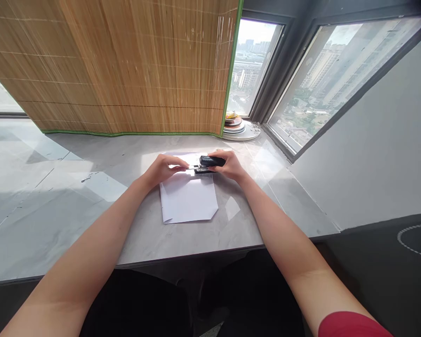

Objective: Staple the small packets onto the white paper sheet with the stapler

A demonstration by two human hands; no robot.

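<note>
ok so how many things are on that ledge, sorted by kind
stapler: 1, black, held by the right hand, with the left hand at its front end
white paper: 1 stack or sheet, under both hands; I cannot tell how many sheets
stack of plates: 1, by the window; the number of plates is too small to tell
total: 3

**Grey marble ledge w/ items**

Grey marble-look ledge (56, 196) under windows, front edge dark. White paper sheet (188, 196) flat at centre, near-right corner folded. Black stapler (210, 164) over sheet's far edge; contact w/ paper not discernible. Stack of plates (235, 126) on round base at far right corner, well apart from sheet.
</note>
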